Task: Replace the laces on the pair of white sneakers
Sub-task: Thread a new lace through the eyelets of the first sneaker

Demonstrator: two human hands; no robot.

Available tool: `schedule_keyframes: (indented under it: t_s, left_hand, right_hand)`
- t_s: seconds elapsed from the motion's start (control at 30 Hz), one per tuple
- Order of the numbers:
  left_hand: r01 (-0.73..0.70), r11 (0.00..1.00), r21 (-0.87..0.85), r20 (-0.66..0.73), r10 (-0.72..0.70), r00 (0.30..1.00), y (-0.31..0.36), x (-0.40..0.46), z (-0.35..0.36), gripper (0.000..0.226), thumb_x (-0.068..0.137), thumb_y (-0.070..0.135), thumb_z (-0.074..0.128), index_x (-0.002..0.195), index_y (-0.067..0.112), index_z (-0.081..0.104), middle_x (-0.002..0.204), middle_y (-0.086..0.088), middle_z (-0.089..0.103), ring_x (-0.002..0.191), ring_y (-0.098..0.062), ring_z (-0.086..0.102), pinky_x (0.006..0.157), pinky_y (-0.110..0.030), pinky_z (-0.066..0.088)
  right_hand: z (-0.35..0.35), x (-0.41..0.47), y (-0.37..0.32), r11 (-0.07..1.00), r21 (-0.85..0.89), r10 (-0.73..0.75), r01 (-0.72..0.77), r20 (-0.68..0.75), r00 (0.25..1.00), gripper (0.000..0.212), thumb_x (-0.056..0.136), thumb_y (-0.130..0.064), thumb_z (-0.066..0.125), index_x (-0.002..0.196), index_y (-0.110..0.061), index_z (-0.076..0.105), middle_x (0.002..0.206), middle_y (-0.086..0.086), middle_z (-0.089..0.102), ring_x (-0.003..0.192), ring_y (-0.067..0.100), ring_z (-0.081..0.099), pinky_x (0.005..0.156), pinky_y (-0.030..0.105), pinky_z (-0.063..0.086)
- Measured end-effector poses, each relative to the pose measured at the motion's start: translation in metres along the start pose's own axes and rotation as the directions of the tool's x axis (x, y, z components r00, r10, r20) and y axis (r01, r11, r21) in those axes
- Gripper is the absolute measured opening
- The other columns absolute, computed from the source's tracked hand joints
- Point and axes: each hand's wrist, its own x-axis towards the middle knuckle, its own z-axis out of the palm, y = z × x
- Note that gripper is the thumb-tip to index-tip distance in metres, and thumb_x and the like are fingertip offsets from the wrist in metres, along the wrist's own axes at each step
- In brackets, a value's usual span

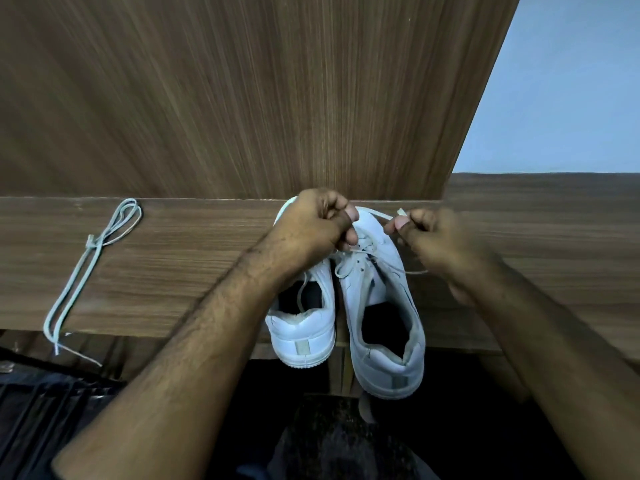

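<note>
Two white sneakers stand side by side on a wooden shelf (173, 271), heels toward me and hanging over its front edge. The left sneaker (304, 327) is partly hidden by my left forearm. The right sneaker (381, 306) has a white lace (360, 254) threaded through its upper eyelets. My left hand (318, 226) is curled over the front of the shoes and pinches the lace. My right hand (436, 244) pinches the lace's other end, whose tip sticks up above the fingers. A loose end trails out under my right hand.
A second white lace (90, 261), knotted with a loop, lies on the shelf at the left, its ends dangling over the front edge. A wooden back panel (242, 98) rises behind the shelf. A pale blue wall (561, 98) shows at the right. Dark space lies below the shelf.
</note>
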Motion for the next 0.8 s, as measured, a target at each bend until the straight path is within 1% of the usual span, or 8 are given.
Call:
schedule_keyframes:
  t_s: [0.1, 0.2, 0.33, 0.47, 0.53, 0.6, 0.67, 0.8]
  left_hand:
    - [-0.064, 0.991, 0.118, 0.077, 0.055, 0.995, -0.002, -0.002, 0.011, 0.002, 0.095, 0.011, 0.066, 0.094, 0.010, 0.068, 0.079, -0.005, 0.071, 0.066, -0.013, 0.063, 0.065, -0.030, 0.055]
    - [-0.053, 0.998, 0.033, 0.265, 0.042, 0.963, 0.002, -0.007, 0.021, 0.023, 0.091, 0.020, 0.074, 0.109, 0.012, 0.065, 0.094, -0.010, 0.074, 0.085, -0.022, 0.069, 0.084, -0.039, 0.056]
    - [-0.108, 0.984, 0.143, 0.326, 0.056, 0.944, 0.002, -0.008, 0.023, 0.011, 0.093, 0.018, 0.071, 0.094, 0.008, 0.067, 0.072, -0.004, 0.061, 0.070, -0.014, 0.053, 0.072, -0.030, 0.046]
    - [-0.122, 0.969, 0.217, 0.335, 0.043, 0.941, 0.001, -0.006, 0.019, 0.025, 0.093, 0.029, 0.072, 0.085, 0.005, 0.074, 0.064, -0.001, 0.053, 0.062, -0.006, 0.047, 0.066, -0.025, 0.044]
    - [-0.111, 0.972, 0.206, 0.392, 0.022, 0.920, 0.002, -0.008, 0.020, 0.029, 0.092, 0.037, 0.072, 0.084, 0.010, 0.076, 0.064, -0.007, 0.059, 0.063, -0.008, 0.052, 0.067, -0.026, 0.049]
    - [-0.130, 0.972, 0.195, 0.426, 0.035, 0.904, 0.002, -0.010, 0.022, 0.027, 0.092, 0.040, 0.071, 0.080, 0.016, 0.076, 0.075, -0.018, 0.067, 0.071, -0.013, 0.058, 0.075, -0.034, 0.053]
    - [-0.166, 0.960, 0.225, 0.362, 0.076, 0.929, 0.004, -0.008, 0.022, 0.026, 0.095, 0.035, 0.068, 0.077, 0.017, 0.071, 0.071, -0.009, 0.065, 0.067, -0.006, 0.056, 0.066, -0.023, 0.048]
    - [-0.145, 0.960, 0.238, 0.101, 0.124, 0.987, 0.002, 0.001, 0.010, 0.034, 0.101, 0.038, 0.056, 0.081, 0.015, 0.070, 0.073, -0.011, 0.064, 0.063, -0.008, 0.055, 0.058, -0.023, 0.045]
  right_hand:
    - [0.005, -0.004, -0.013, 0.940, 0.341, 0.003, -0.020, 0.049, 0.999, 0.030, 0.106, -0.026, 0.045, 0.088, -0.019, 0.067, 0.068, -0.006, 0.053, 0.059, 0.004, 0.042, 0.058, 0.020, 0.038]
    - [0.006, -0.007, -0.027, 0.691, 0.722, -0.051, -0.031, 0.091, 0.995, 0.026, 0.107, -0.025, 0.044, 0.091, -0.016, 0.063, 0.066, -0.005, 0.051, 0.052, 0.001, 0.039, 0.051, 0.016, 0.038]
    - [0.005, -0.004, -0.027, 0.512, 0.858, -0.064, -0.036, 0.081, 0.995, 0.024, 0.106, -0.023, 0.045, 0.090, -0.015, 0.061, 0.066, -0.003, 0.052, 0.053, 0.003, 0.041, 0.050, 0.017, 0.039]
    - [-0.002, 0.002, -0.023, 0.355, 0.934, -0.005, -0.047, 0.052, 0.999, 0.024, 0.106, -0.020, 0.042, 0.090, -0.014, 0.059, 0.064, -0.003, 0.051, 0.051, 0.004, 0.039, 0.048, 0.017, 0.037]
    - [-0.005, 0.005, -0.022, 0.291, 0.956, 0.026, -0.031, 0.025, 0.999, 0.025, 0.106, -0.019, 0.041, 0.090, -0.013, 0.058, 0.063, -0.003, 0.051, 0.051, 0.005, 0.038, 0.048, 0.017, 0.036]
    - [-0.006, 0.005, -0.022, 0.279, 0.960, 0.043, -0.027, 0.015, 0.999, 0.025, 0.107, -0.018, 0.041, 0.090, -0.013, 0.058, 0.062, -0.002, 0.050, 0.050, 0.005, 0.038, 0.048, 0.017, 0.036]
    - [-0.006, 0.005, -0.022, 0.319, 0.947, 0.051, -0.038, 0.023, 0.998, 0.025, 0.107, -0.019, 0.041, 0.090, -0.014, 0.058, 0.061, -0.003, 0.051, 0.049, 0.004, 0.039, 0.048, 0.017, 0.036]
    - [-0.001, 0.003, -0.016, 0.658, 0.749, 0.163, -0.077, -0.042, 0.986, 0.028, 0.107, -0.025, 0.044, 0.087, -0.018, 0.062, 0.060, -0.007, 0.052, 0.046, 0.001, 0.040, 0.050, 0.015, 0.036]
